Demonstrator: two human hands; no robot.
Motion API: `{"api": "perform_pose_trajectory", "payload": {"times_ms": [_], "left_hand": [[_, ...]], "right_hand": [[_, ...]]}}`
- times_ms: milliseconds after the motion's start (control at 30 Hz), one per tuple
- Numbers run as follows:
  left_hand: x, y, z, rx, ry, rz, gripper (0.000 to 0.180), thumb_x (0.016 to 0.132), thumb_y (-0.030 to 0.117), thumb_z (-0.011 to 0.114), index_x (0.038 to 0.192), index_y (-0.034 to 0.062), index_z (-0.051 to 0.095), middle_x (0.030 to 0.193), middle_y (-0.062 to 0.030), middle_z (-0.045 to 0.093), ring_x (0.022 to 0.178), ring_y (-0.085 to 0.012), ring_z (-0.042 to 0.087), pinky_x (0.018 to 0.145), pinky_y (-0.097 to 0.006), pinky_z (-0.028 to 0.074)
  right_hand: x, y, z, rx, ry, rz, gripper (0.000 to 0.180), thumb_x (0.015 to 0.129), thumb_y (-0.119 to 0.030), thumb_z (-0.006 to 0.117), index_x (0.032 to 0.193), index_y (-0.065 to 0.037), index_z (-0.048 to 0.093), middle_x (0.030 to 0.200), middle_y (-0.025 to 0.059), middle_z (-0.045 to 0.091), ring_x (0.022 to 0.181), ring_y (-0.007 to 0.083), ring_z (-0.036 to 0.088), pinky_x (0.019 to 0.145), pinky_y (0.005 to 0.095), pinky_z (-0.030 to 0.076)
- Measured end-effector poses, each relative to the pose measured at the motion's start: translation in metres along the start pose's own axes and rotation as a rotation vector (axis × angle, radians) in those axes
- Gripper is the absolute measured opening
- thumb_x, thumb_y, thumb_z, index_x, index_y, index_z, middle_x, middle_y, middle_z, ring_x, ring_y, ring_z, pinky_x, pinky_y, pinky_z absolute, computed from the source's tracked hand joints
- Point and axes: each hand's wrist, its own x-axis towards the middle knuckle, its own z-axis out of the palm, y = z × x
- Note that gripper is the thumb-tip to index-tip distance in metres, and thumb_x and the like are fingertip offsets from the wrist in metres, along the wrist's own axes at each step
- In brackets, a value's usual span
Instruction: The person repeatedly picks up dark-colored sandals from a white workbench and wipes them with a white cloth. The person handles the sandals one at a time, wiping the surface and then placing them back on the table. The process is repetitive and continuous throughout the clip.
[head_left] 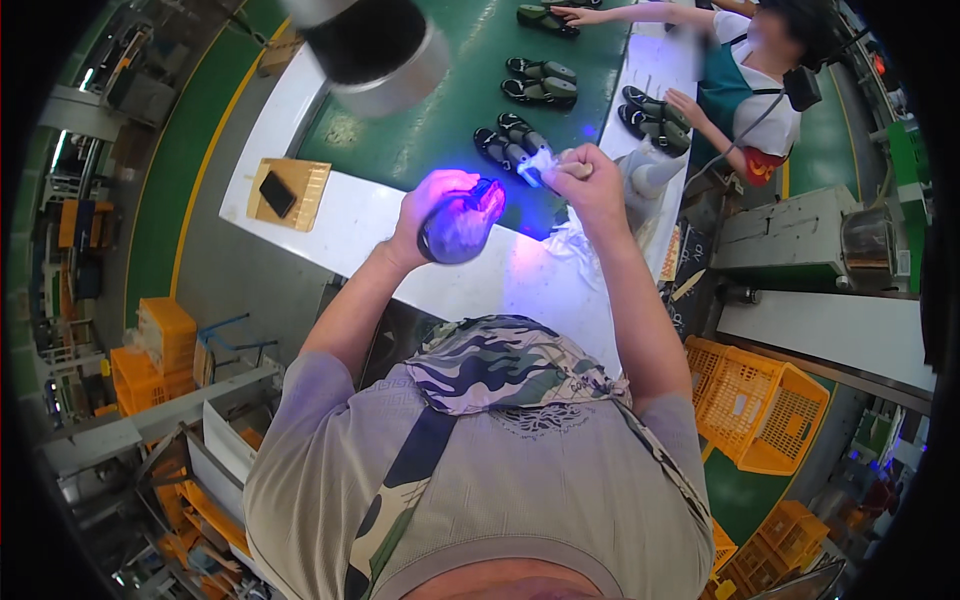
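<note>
Above the near edge of the table, my left hand (435,205) is closed around a dark shoe (460,232), its surface lit purple and pink. My right hand (595,188) grips a brush (583,171) with a tan handle, and its whitish head glows blue. The brush is apart from the held shoe, to its right. Just beyond the brush head, a pair of dark shoes (506,143) stands on the green work surface (400,150). Crumpled white cloth or paper (572,245) lies under my right wrist. A white container (648,175) stands right of my right hand.
More shoe pairs (540,83) line the green surface, and another pair (655,120) sits at its right border. A co-worker (745,90) reaches in from the far right. A round lamp-like fixture (385,60) hangs ahead. A phone (277,195) rests on cardboard at left. Orange crates (755,400) stand at right.
</note>
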Motion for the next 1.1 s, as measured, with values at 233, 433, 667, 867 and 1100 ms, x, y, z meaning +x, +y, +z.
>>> {"api": "perform_pose_trajectory", "payload": {"times_ms": [233,433,667,867,1100], "left_hand": [[-0.025,0.048,-0.04,0.241,0.081,0.123,0.048,0.066,-0.001,0.077,0.107,0.0026,0.053,0.11,-0.0205,0.061,0.1,-0.0321,0.064,0.084,-0.036,0.054],[-0.047,0.076,-0.062,0.304,0.073,0.091,0.044,0.069,-0.005,0.073,0.107,0.0019,0.052,0.11,-0.0214,0.061,0.099,-0.0346,0.064,0.083,-0.038,0.054],[-0.077,0.086,-0.074,0.378,0.144,-0.047,0.052,0.064,0.001,0.078,0.108,0.0016,0.051,0.109,-0.0208,0.06,0.096,-0.0351,0.064,0.08,-0.037,0.054],[-0.099,0.093,-0.079,0.467,0.139,-0.239,0.053,0.062,0.0,0.077,0.108,0.0047,0.05,0.105,-0.0162,0.06,0.089,-0.0337,0.064,0.075,-0.037,0.054],[-0.11,0.112,-0.097,0.415,-0.075,-0.623,0.051,0.059,0.008,0.079,0.105,0.0045,0.056,0.097,-0.0148,0.063,0.086,-0.0331,0.064,0.076,-0.039,0.052]], "right_hand": [[0.0,0.001,0.063,-0.062,-0.158,-0.107,0.021,0.076,0.005,0.071,0.082,-0.004,0.053,0.083,0.0009,0.054,0.072,0.0066,0.051,0.063,0.024,0.049],[-0.016,-0.003,0.101,0.075,-0.249,-0.067,0.019,0.072,-0.001,0.074,0.078,-0.004,0.056,0.073,-0.0031,0.053,0.063,0.0038,0.047,0.059,0.022,0.043],[-0.046,-0.022,0.134,0.363,-0.469,0.176,0.021,0.074,0.003,0.072,0.081,-0.002,0.053,0.071,0.0021,0.054,0.063,0.013,0.054,0.057,0.0293,0.046],[-0.053,-0.04,0.15,0.343,-0.577,0.138,0.021,0.073,0.002,0.073,0.082,-0.002,0.053,0.073,0.0027,0.055,0.064,0.0129,0.055,0.057,0.029,0.046],[-0.047,-0.05,0.169,0.032,-0.636,-0.121,0.021,0.073,0.0,0.073,0.079,-0.003,0.053,0.082,0.0049,0.06,0.075,0.0094,0.054,0.067,0.0256,0.045]]}}
